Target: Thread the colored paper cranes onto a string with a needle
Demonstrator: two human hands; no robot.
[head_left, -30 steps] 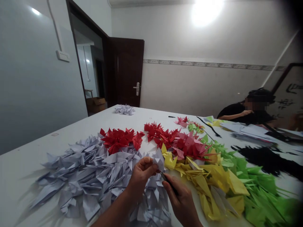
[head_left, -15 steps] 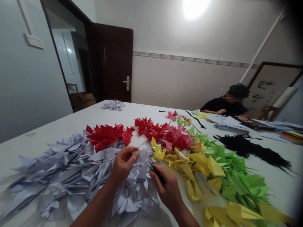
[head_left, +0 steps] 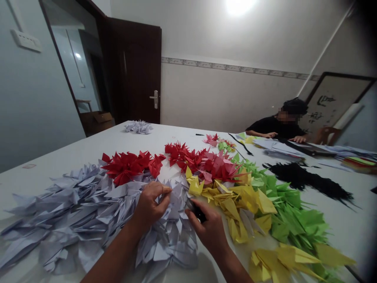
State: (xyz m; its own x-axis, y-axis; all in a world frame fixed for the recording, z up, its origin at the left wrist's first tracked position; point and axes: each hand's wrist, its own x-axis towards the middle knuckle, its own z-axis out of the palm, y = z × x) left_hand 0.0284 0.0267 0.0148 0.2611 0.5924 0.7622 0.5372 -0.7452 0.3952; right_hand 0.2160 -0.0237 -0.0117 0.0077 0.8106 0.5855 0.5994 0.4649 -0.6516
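My left hand (head_left: 153, 204) pinches a white folded paper piece (head_left: 176, 196) over the pile of white folded paper pieces (head_left: 82, 212). My right hand (head_left: 207, 228) is closed around a thin black tool (head_left: 196, 210) whose tip points at that white piece. Both hands are low in the centre of the head view, close together. Right beside my right hand lies the yellow folded paper pile (head_left: 235, 200).
Red paper pieces (head_left: 129, 167), pink ones (head_left: 218, 167), green ones (head_left: 291, 212) and a black heap (head_left: 306, 181) cover the white table (head_left: 347, 228). A small white pile (head_left: 138, 126) sits at the far edge. Another person (head_left: 282, 125) sits at the far right. A dark door (head_left: 135, 70) stands open.
The view has swung down and to the right. My left hand has lowered the white piece toward the pile, and my right hand with the tool stays against it.
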